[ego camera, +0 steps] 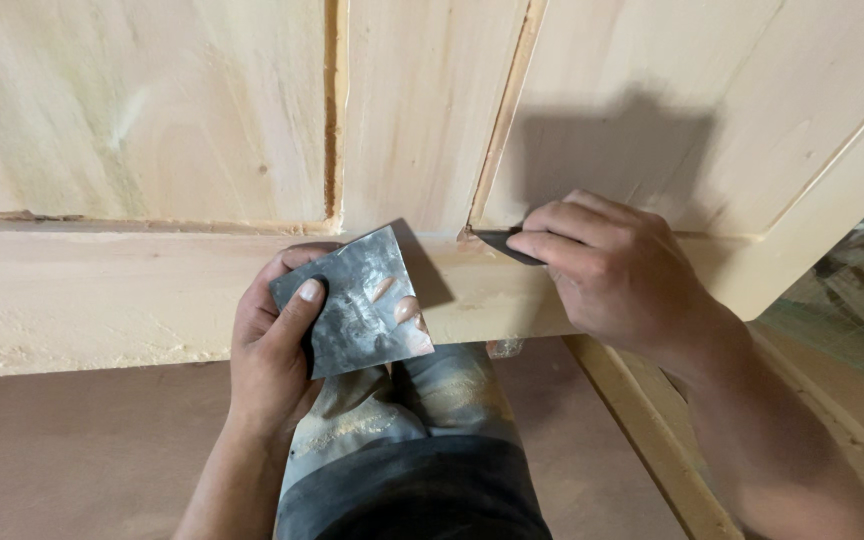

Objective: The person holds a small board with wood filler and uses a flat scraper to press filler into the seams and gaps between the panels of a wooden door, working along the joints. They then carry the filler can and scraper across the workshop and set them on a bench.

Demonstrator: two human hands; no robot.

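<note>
Your left hand (270, 345) is gripping a square metal plate (352, 303), thumb on top and fingers curled underneath. Your right hand (607, 268) is pinching a small dark blade (500, 243), its tip touching the groove corner of the pale wooden door (152, 290).

Single head view, worn camera looking steeply down, very close on the pale wooden door panel (152, 290) edge; left hand (277, 345) and right hand (607, 270) fill centre, floor (72, 450) below.
</note>
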